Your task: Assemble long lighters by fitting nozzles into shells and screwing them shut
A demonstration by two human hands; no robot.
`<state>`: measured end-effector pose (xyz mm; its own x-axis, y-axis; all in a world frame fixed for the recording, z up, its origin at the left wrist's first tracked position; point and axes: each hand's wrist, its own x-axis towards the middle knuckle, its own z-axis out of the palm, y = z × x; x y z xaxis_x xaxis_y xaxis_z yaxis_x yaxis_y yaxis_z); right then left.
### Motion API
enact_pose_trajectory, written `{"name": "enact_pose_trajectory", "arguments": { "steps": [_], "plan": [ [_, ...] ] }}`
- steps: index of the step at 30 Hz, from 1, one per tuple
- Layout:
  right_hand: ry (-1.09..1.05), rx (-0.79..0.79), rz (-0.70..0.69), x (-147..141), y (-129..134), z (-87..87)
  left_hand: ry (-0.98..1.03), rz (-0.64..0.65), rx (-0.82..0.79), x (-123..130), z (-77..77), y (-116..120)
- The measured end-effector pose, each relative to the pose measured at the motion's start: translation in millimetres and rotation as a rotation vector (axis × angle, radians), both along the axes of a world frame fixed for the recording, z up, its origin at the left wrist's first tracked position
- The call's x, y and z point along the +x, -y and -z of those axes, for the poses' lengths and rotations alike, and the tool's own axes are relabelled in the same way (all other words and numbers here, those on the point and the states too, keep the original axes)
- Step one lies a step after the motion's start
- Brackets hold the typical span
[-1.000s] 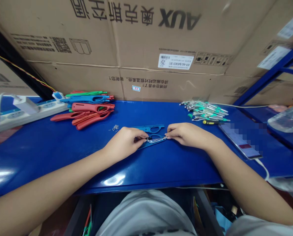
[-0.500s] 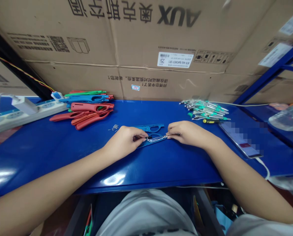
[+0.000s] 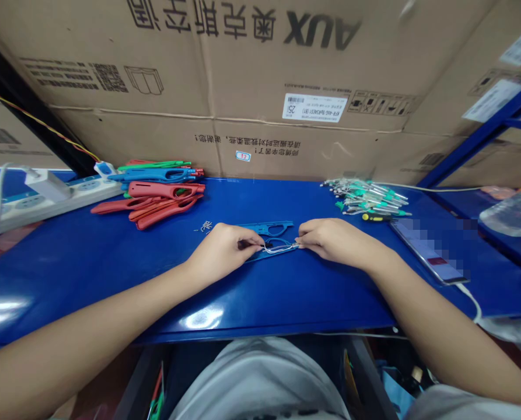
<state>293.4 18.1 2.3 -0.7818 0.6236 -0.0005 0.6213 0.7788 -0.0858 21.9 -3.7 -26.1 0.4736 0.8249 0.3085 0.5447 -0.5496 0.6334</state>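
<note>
Two blue plastic shell halves lie on the blue table in front of me. The farther half (image 3: 260, 227) shows its handle loop. Over the nearer half (image 3: 274, 253) run thin white wires (image 3: 280, 249). My left hand (image 3: 227, 248) pinches the left end of the wires at the nearer half. My right hand (image 3: 325, 238) pinches a small metallic end at the right tip of that half. A small dark part lies between the hands, partly hidden by the left fingertips. Small screws (image 3: 206, 226) are scattered just beyond my left hand.
Red, blue and green handles (image 3: 166, 201) are piled at the back left beside a power strip (image 3: 85, 192). Green-and-metal parts (image 3: 369, 197), a yellow-black tool (image 3: 374, 217), a phone (image 3: 430, 251) and a plastic bottle (image 3: 511, 213) are on the right. A large cardboard box (image 3: 242, 76) stands behind.
The left fingertips now hold the wire ends, and the dark part shows less than before. The right fingers have closed up slightly around the tip. The view has shifted a little.
</note>
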Motion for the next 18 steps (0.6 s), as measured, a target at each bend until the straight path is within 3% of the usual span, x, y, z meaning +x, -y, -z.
{"name": "enact_pose_trajectory", "arguments": {
  "steps": [5,12,18],
  "plan": [
    [-0.058,-0.080,-0.009,1.8,1.3,-1.6,-0.079,-0.002,0.047,-1.3,-2.8,-0.2],
    [-0.361,-0.151,0.059,-6.5,-0.7,10.1,-0.292,0.009,0.140,-2.2,-4.4,4.9],
    [-0.342,-0.132,-0.005,-18.1,3.0,18.2,-0.543,-0.039,0.214,0.2,-10.8,19.1]
  ]
}}
